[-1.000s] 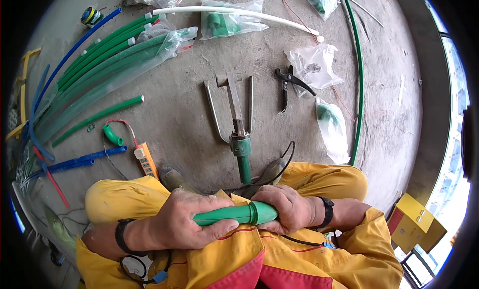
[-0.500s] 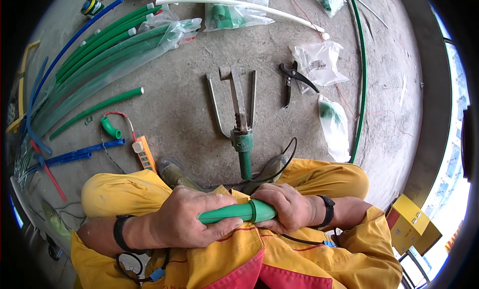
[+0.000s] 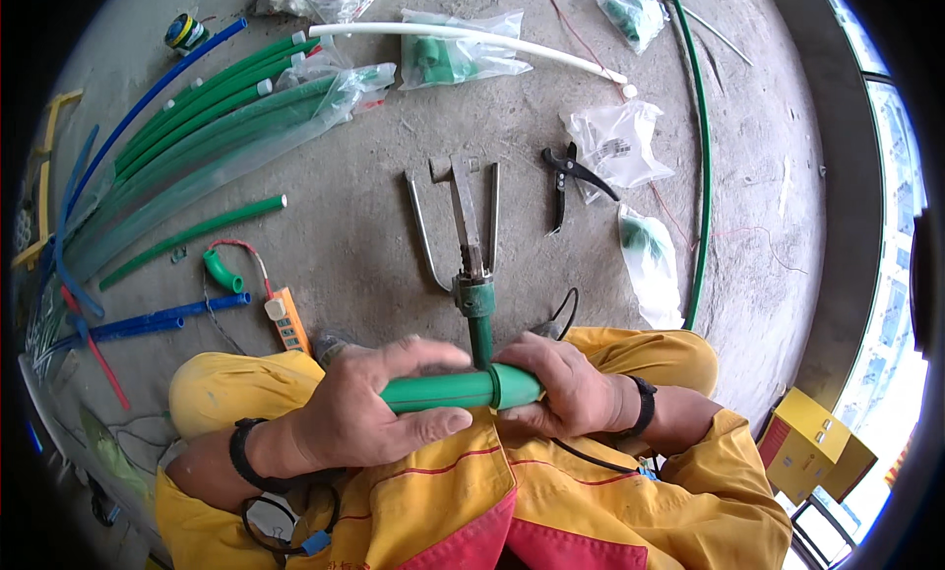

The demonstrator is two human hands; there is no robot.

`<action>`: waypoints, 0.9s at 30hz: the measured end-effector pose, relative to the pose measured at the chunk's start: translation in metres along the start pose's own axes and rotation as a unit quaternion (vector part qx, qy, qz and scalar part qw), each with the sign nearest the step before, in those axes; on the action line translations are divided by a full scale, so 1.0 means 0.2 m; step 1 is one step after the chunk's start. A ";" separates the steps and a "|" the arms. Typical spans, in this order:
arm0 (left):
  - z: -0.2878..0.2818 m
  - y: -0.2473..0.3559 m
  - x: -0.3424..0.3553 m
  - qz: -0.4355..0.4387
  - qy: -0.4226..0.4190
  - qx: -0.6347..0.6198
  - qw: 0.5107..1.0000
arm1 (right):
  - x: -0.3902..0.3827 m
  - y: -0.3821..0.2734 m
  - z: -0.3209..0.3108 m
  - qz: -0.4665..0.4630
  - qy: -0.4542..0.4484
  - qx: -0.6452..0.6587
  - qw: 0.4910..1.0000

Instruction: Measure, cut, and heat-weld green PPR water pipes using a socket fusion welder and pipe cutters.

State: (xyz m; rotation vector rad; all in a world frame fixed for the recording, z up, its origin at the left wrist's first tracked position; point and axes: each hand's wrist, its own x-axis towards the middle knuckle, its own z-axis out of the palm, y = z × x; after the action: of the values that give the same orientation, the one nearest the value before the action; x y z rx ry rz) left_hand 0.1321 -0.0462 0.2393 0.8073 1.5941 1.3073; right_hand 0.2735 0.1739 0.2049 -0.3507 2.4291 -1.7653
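My left hand (image 3: pixel 366 408) holds a green pipe (image 3: pixel 438 391) loosely, thumb below it and fingers raised above it. My right hand (image 3: pixel 559 383) grips the wider green fitting (image 3: pixel 512 386) at the pipe's right end. Just beyond my hands, a green-handled pipe welding tool (image 3: pixel 474 309) lies on the floor with a steel U-shaped stand (image 3: pixel 418 216). Black pipe cutters (image 3: pixel 568 176) lie to its right.
Green pipes (image 3: pixel 207 127), blue pipes (image 3: pixel 177 303) and an orange power strip (image 3: pixel 288 319) lie left. Bagged fittings (image 3: pixel 438 53), a white pipe (image 3: pixel 532 46) and a long green pipe (image 3: pixel 704 147) are beyond and right. A yellow box (image 3: pixel 802 437) stands by my right side.
Both hands have moved up, away from my body, with the pipe and fitting. My left fingers have lifted and loosened from the top of the pipe.
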 end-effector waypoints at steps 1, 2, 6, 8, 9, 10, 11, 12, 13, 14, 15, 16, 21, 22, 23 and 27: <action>-0.04 0.01 0.02 -0.049 -0.017 -0.039 0.998 | 0.01 0.03 -0.02 0.023 0.014 0.026 0.999; -0.06 -0.04 0.00 -0.066 -0.020 -0.196 0.978 | 0.03 0.06 -0.02 0.054 0.030 0.039 0.997; -0.14 -0.09 0.07 -0.083 0.028 -0.411 0.907 | 0.04 0.12 0.01 0.195 0.069 0.310 0.928; -0.06 -0.21 0.09 -0.058 0.033 -0.291 0.954 | 0.05 0.13 0.02 0.259 0.005 0.527 0.809; -0.01 -0.27 0.10 -0.042 0.039 -0.171 0.984 | 0.07 0.12 0.02 0.254 0.001 0.528 0.810; 0.03 -0.35 0.10 -0.029 -0.005 -0.116 0.993 | 0.09 0.11 0.04 0.253 -0.006 0.539 0.804; 0.07 -0.33 0.12 -0.030 -0.005 -0.115 0.993 | 0.10 0.10 0.04 0.253 -0.007 0.550 0.796; 0.12 -0.30 0.15 -0.045 -0.015 -0.200 0.979 | 0.11 0.12 0.05 0.247 -0.028 0.535 0.807; 0.15 -0.28 0.15 -0.060 -0.023 -0.285 0.956 | 0.12 0.13 0.06 0.246 -0.032 0.538 0.806; 0.14 -0.28 0.15 -0.062 -0.022 -0.283 0.957 | 0.13 0.14 0.08 0.237 -0.008 0.535 0.811; 0.13 -0.28 0.16 -0.018 0.013 -0.185 0.983 | 0.15 0.14 0.08 0.228 0.015 0.532 0.816; 0.12 -0.28 0.17 0.026 0.047 -0.083 0.995 | 0.17 0.13 0.07 0.254 0.008 0.530 0.809; 0.01 -0.19 0.19 -0.035 0.145 0.171 0.974 | 0.12 0.23 -0.10 0.307 0.061 0.435 0.844; 0.01 -0.20 0.19 0.023 0.178 0.210 0.961 | 0.12 0.21 -0.15 0.278 0.057 0.534 0.796; 0.01 -0.20 0.19 0.023 0.175 0.212 0.961 | 0.13 0.18 -0.18 0.246 0.056 0.625 0.738; 0.01 -0.19 0.18 0.075 0.175 0.228 0.955 | 0.12 0.06 -0.23 0.303 0.028 0.382 0.873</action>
State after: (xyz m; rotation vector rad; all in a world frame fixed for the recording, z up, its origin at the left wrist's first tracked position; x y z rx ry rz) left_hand 0.1221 -0.0222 0.1932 1.0315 2.2041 1.2524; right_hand 0.2377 0.2140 0.2093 0.4927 1.3994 -2.1790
